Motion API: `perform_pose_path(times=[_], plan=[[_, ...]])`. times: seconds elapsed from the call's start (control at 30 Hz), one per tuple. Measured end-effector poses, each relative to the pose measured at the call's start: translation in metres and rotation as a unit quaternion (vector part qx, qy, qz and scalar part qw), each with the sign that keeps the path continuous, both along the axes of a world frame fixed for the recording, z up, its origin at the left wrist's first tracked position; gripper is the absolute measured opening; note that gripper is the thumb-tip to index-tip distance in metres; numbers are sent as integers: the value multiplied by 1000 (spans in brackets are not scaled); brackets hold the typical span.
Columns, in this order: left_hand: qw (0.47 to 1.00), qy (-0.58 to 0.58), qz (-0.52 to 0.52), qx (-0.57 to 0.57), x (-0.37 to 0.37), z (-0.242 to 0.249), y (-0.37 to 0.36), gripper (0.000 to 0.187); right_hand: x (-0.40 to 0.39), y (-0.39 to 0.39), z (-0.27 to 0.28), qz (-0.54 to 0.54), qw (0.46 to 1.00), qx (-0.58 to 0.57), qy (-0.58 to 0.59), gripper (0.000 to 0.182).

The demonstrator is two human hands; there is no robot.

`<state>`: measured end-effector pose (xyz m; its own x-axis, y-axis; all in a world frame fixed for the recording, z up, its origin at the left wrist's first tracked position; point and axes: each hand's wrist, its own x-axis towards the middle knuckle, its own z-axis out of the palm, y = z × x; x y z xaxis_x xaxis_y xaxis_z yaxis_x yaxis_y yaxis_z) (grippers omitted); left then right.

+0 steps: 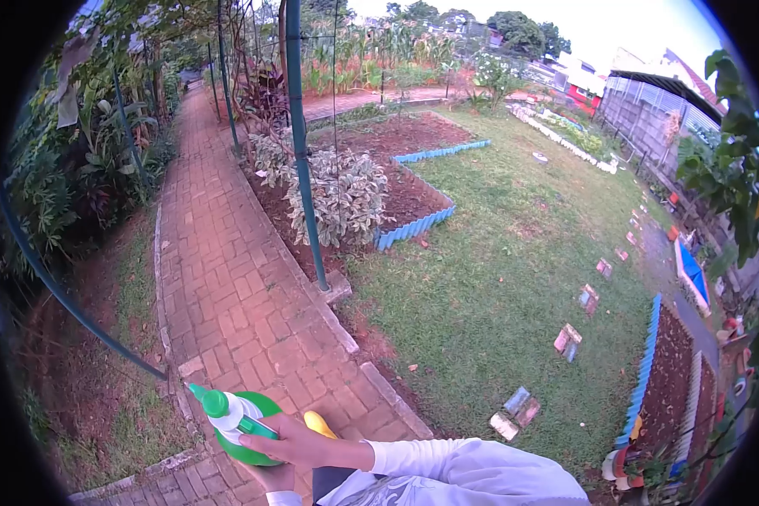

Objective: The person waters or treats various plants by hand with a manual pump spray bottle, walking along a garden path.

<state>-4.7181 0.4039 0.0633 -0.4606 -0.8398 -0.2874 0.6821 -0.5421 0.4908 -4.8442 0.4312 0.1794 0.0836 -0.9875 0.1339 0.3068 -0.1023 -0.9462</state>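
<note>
A green and white bottle with a green pointed nozzle [218, 403], which looks like a pump sprayer, is held low over the brick path. My right hand [295, 442] reaches in from the right in a white sleeve and is closed around its upper part, by a green handle-like piece. Under the bottle, my left hand [271, 477] supports it from below; most of its fingers are hidden. A round green part [260, 405] shows behind the white top. Just beyond my right hand, a yellow rounded thing [318, 423], perhaps a shoe tip, is partly covered.
The brick path [219, 278] runs ahead, with a teal pole [302, 152] at its right edge and a curved teal pipe [67, 304] at left. A variegated shrub [337, 198], blue-edged beds [422, 226] and stepping bricks [567, 341] lie to the right.
</note>
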Motion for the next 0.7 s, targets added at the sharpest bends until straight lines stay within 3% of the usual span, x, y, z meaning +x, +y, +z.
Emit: perform_pose_path(times=[0.17, 0.23, 0.37, 0.43, 0.57, 0.63, 0.7], plan=[[999, -25, -9, -22, -19, 5, -126, 71, -15, -127, -11, -29, 999, -26, 23, 33], [999, -28, -9, -28, -30, 14, -176, 71, -30, -172, -3, 24, 997, 71, 27, 33], [999, -38, -11, -29, -54, 22, -258, 72, -51, -252, 9, 16, 998, 61, 26, 33], [998, -55, -8, -27, -57, 24, -293, 72, -56, -290, 15, -37, 999, 7, -25, 26], [996, -61, -3, -68, -79, -1, -387, 71, -74, -367, 10, -46, 998, -9, -44, 27], [999, 14, 33, 41, -91, -8, -430, 74, -82, -413, -3, -107, 992, -60, -41, 27], [999, 13, 30, 41, -100, -27, -475, 75, -103, -452, -9, -75, 996, -22, -34, 26]])
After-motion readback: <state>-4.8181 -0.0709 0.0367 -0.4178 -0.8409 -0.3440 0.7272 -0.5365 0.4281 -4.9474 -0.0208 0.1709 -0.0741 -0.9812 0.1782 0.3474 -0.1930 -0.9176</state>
